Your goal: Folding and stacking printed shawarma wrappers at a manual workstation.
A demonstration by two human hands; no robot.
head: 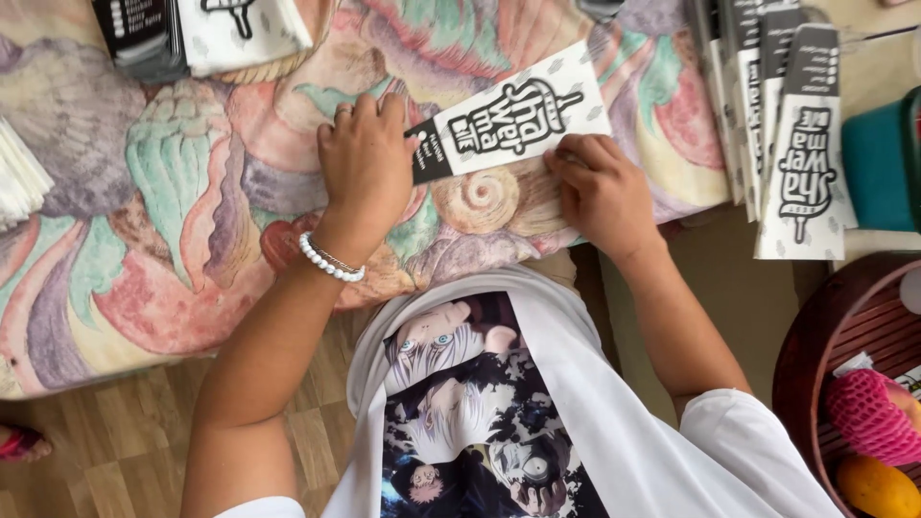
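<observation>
A long white paper sleeve (pixel 518 115) with black lettering and a black end lies flat on a colourful shell-patterned cloth (pixel 173 192). My left hand (pixel 366 158), with a white bead bracelet at the wrist, presses on the sleeve's black end. My right hand (pixel 600 192) presses its fingertips on the sleeve's lower right edge. Both hands touch the sleeve and flatten it against the cloth.
A fanned row of matching sleeves (pixel 787 125) lies at the right. More stacks of sleeves (pixel 206 34) sit at the top left in a basket. A dark red basket (pixel 835 336) with fruit stands at the lower right, beside a teal box (pixel 878 163). Wooden floor (pixel 115 451) shows below.
</observation>
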